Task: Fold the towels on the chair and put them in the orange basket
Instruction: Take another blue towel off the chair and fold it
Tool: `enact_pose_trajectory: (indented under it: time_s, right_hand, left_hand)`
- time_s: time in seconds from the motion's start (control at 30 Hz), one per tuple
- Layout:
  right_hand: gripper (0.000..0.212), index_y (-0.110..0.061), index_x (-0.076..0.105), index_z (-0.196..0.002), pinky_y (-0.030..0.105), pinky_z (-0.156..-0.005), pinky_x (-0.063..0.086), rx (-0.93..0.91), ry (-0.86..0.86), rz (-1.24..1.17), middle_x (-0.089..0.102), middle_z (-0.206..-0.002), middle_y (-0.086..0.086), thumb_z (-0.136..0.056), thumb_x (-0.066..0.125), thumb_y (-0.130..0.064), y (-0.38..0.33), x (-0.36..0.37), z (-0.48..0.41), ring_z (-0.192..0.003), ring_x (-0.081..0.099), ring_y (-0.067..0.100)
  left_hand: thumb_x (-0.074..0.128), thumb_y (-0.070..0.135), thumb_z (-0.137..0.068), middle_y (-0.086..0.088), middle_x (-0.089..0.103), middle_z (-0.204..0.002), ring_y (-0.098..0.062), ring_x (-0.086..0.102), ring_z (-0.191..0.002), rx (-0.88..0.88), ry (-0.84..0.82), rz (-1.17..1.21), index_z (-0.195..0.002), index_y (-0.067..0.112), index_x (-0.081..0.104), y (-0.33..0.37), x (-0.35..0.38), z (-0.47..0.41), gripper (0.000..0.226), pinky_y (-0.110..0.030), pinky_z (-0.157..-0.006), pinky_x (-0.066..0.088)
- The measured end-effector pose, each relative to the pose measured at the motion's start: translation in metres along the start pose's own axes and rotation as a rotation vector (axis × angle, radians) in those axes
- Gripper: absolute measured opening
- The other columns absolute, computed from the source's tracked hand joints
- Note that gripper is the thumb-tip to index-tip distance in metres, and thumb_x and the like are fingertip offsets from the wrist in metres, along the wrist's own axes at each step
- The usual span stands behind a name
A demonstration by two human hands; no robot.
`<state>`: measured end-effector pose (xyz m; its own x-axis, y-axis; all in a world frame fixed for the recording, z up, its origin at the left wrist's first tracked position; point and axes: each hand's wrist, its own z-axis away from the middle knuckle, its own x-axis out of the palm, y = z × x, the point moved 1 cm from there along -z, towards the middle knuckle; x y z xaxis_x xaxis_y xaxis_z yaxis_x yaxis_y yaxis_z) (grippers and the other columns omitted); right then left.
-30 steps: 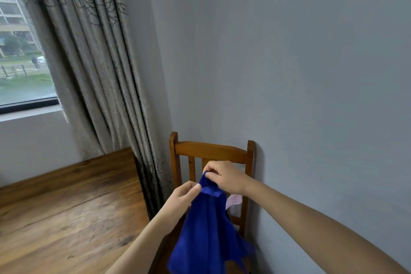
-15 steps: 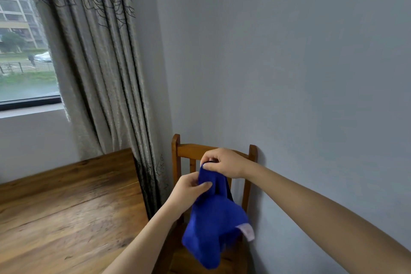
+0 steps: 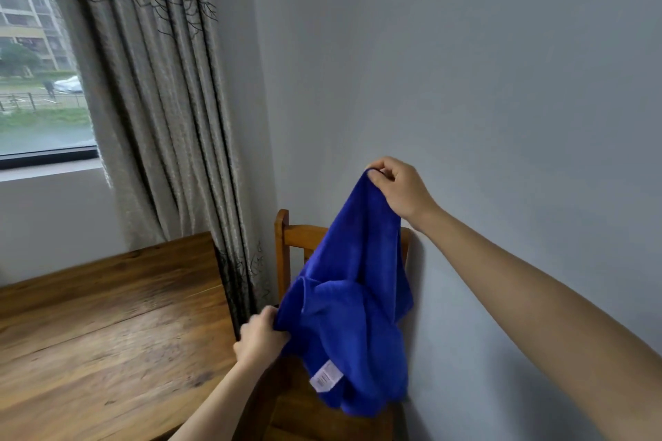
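Note:
A blue towel (image 3: 353,311) with a small white label hangs in the air in front of a wooden chair (image 3: 286,236) that stands against the grey wall. My right hand (image 3: 397,188) pinches the towel's top corner, raised above the chair back. My left hand (image 3: 259,336) grips the towel's left edge lower down, beside the chair's left post. The towel sags in loose folds between the two hands. Most of the chair seat is hidden behind the towel. No orange basket is in view.
A wooden table (image 3: 107,326) fills the lower left, close to the chair. A patterned grey curtain (image 3: 161,100) hangs between the table and the wall corner. A window (image 3: 36,64) is at the far left.
My right hand has lifted the towel's corner up and to the right, above the chair back. My left hand has slid down and left along the towel's edge, spreading the cloth.

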<state>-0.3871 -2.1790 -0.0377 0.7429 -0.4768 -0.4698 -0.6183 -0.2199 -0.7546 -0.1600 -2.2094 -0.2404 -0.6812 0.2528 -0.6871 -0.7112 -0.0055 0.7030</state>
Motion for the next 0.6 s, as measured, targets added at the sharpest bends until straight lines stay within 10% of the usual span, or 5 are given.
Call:
enact_pose_trajectory:
  time_s: [0.17,0.33,0.6]
  right_hand:
    - [0.016,-0.009,0.063,-0.097,0.007,-0.066,0.04,-0.082,-0.272,0.121,0.059,-0.08,-0.008,-0.096,0.047,-0.011,-0.012,0.01,0.008,-0.076,0.053,0.005]
    - [0.018,-0.006,0.062,-0.104,0.008,-0.075,0.04,-0.184,-0.4,0.129,0.059,-0.094,-0.002,-0.096,0.046,-0.01,-0.027,0.023,0.01,-0.085,0.053,0.007]
    - [0.015,0.0,0.063,-0.099,0.005,-0.064,0.036,-0.17,0.004,0.039,0.054,-0.072,-0.009,-0.094,0.05,-0.006,-0.022,-0.007,-0.018,-0.063,0.051,-0.01]
  left_hand:
    - [0.057,-0.003,-0.077,-0.006,0.035,-0.144,-0.028,0.033,-0.133,0.183,-0.07,0.391,-0.137,0.024,0.034,0.031,-0.015,0.01,0.07,-0.048,-0.105,0.038]
    - [0.061,0.014,-0.087,0.013,0.043,-0.122,-0.006,0.041,-0.114,0.385,-0.139,0.539,-0.136,0.027,0.032,0.092,-0.019,0.025,0.059,-0.026,-0.091,0.038]
    - [0.056,0.006,-0.087,-0.002,0.06,-0.09,-0.015,0.059,-0.086,0.202,-0.199,0.209,-0.086,0.013,0.058,0.05,0.028,0.0,0.007,-0.022,-0.072,0.048]
